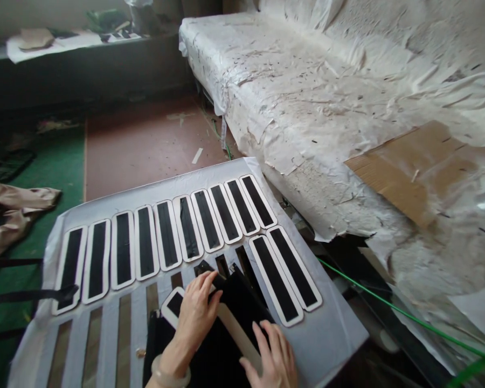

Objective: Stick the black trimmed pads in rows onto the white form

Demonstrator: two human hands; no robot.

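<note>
My left hand (pixel 198 304) wears a pale bracelet, its thumb and fingers closed at the upper end of a beige strip (pixel 236 328). The strip lies across black material (pixel 244 296). Near the strip's lower end is my right hand (pixel 272 353), with thumb and curled fingers around its edge. A white-rimmed black panel (pixel 173 302) shows partly behind my left wrist. To the right, two similar panels (pixel 277 280) lie side by side. Beyond my hands, a row of white-rimmed black panels (pixel 167 234) rests on the grey covered board (pixel 331 334).
The board has several long slots (pixel 91 345) at the front left. White sheeting (pixel 283 91) covers a bench at the right, with cardboard (pixel 416 161) on it. A green cord (pixel 372 299) runs at the lower right. Beige cloth (pixel 16 210) lies at the left.
</note>
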